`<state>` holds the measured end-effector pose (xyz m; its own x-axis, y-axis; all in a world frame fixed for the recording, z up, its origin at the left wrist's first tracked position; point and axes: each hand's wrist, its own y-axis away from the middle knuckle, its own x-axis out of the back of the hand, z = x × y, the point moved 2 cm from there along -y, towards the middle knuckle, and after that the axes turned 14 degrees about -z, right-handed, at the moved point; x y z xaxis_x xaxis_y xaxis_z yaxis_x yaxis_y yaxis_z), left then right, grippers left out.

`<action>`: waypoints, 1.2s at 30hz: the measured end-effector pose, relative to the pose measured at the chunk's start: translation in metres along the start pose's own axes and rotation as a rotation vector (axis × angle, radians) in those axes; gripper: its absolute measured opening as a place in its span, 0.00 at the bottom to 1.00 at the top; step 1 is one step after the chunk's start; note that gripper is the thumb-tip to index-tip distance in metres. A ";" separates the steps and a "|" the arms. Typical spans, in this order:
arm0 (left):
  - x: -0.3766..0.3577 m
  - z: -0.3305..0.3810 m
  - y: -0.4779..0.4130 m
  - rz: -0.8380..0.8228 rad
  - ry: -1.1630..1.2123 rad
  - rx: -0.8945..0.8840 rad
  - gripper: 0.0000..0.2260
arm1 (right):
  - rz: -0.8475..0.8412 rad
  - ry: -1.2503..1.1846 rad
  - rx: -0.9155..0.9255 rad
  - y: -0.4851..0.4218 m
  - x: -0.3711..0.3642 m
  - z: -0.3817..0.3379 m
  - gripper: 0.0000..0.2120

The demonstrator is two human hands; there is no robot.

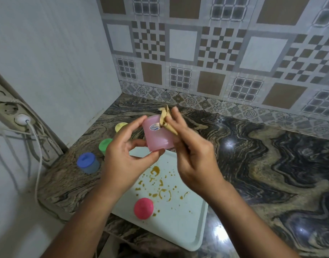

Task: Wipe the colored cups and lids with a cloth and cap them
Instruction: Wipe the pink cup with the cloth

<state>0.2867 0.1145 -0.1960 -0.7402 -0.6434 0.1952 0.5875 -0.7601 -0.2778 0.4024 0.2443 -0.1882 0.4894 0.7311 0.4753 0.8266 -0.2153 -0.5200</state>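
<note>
Cup (158,135), pink and translucent, is pinched by left grip (122,161); cloth (166,121) is pinched against it by right grip (194,155), above stained tray (188,229) at front edge of counter (271,164).

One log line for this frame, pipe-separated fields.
left hand holds pink cup | right hand presses cloth on it | pink lid off, on tray | blue cup, green cup capped; yellow top partly hidden

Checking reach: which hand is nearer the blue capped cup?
Left. The left hand, holding the pink cup, is just right of the blue cup; the right hand is farther right.
</note>
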 end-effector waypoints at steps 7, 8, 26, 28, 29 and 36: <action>0.013 0.000 0.000 0.067 0.003 0.002 0.38 | -0.043 0.066 0.074 0.031 -0.017 -0.001 0.18; 0.014 0.000 0.000 0.075 0.007 0.003 0.38 | -0.041 0.071 0.071 0.036 -0.017 0.000 0.18; 0.005 0.010 0.002 -0.040 -0.044 -0.065 0.39 | 0.169 -0.081 -0.011 0.005 0.017 -0.010 0.20; 0.005 0.010 0.001 -0.030 -0.057 -0.061 0.39 | 0.139 -0.008 0.034 -0.004 0.018 -0.014 0.19; 0.005 0.011 0.001 -0.024 -0.066 -0.058 0.39 | 0.117 0.025 0.044 -0.007 0.016 -0.015 0.19; 0.008 0.013 0.001 -0.045 -0.092 -0.036 0.37 | -0.016 0.170 0.099 -0.001 -0.013 -0.006 0.20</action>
<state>0.2857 0.1075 -0.1829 -0.7316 -0.6155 0.2931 0.5408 -0.7858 -0.3002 0.3968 0.2313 -0.1896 0.5235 0.6125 0.5923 0.8073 -0.1343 -0.5747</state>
